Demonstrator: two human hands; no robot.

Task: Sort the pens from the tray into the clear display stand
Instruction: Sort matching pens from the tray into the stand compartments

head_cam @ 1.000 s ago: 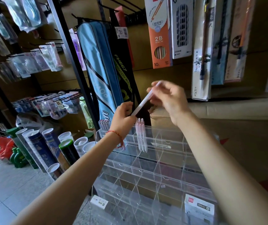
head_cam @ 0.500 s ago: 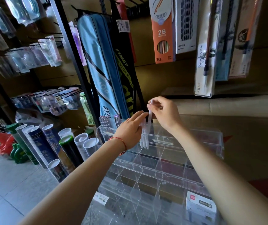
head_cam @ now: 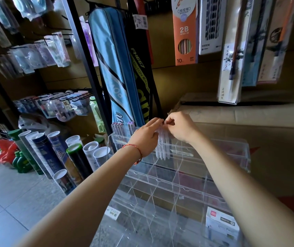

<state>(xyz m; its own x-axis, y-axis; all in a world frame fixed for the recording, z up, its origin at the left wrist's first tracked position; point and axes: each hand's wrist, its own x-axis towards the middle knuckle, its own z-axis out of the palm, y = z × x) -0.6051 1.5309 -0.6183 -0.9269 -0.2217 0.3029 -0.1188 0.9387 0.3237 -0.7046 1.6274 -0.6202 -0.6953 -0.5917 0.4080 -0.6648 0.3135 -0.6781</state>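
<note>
A clear tiered display stand (head_cam: pixel 187 177) with many compartments stands in front of me. A few white pens (head_cam: pixel 162 147) stand upright in a top-row compartment. My left hand (head_cam: pixel 146 138) and my right hand (head_cam: pixel 180 127) meet at the pens' upper ends, fingertips curled and pinching the pen tops. More pens with purple tops (head_cam: pixel 119 129) stand in the top row's left compartments. No tray is in view.
Hanging racket bags (head_cam: pixel 110 68) and packaged stationery (head_cam: pixel 183 31) crowd the wall above the stand. Tubes of shuttlecocks (head_cam: pixel 57 157) stand on the floor at left. Cardboard boxes (head_cam: pixel 249 125) lie behind and right. A small white box (head_cam: pixel 221 223) sits in a low compartment.
The white pen held slanted in the air between both hands has come down into the top-row compartment beside the other white pens. Both hands dropped with it and closed together at the pen tops.
</note>
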